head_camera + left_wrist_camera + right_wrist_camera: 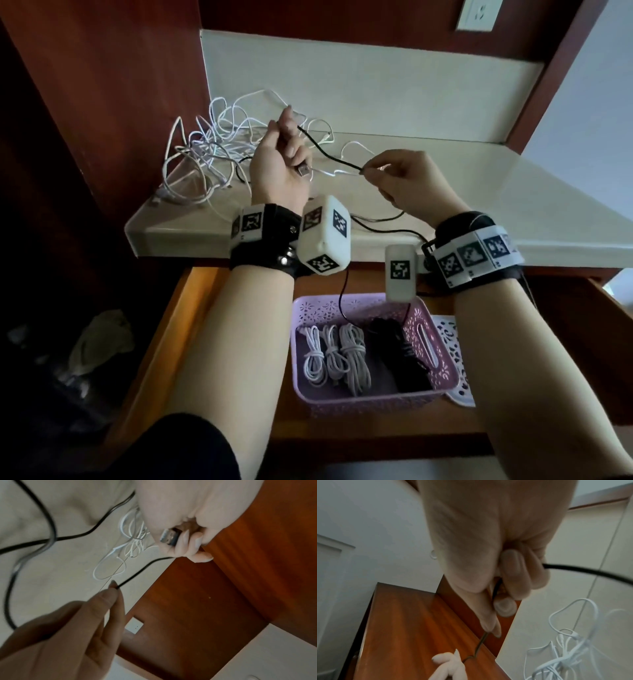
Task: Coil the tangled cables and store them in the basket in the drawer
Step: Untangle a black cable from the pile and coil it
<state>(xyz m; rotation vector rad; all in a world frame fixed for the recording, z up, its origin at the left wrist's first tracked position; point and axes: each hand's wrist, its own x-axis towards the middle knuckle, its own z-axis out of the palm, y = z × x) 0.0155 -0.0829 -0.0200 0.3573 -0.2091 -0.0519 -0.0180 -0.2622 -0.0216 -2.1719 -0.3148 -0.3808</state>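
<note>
A black cable (329,156) stretches between my two hands above the white counter (445,192). My left hand (284,154) grips its USB plug (169,536) in curled fingers. My right hand (387,178) pinches the cable (494,592) farther along; the rest trails over the counter edge down toward the drawer. A tangle of white cables (212,150) lies on the counter behind the left hand. In the open drawer (178,329) stands a purple basket (342,401) holding three coiled white cables (334,356) and a black coil (400,356).
Wooden panels (102,102) wall in the counter on the left and behind. A wall socket (476,15) sits at the top right. A white perforated lid (455,359) lies beside the basket. A crumpled pale cloth (99,339) lies in the dark space left of the drawer.
</note>
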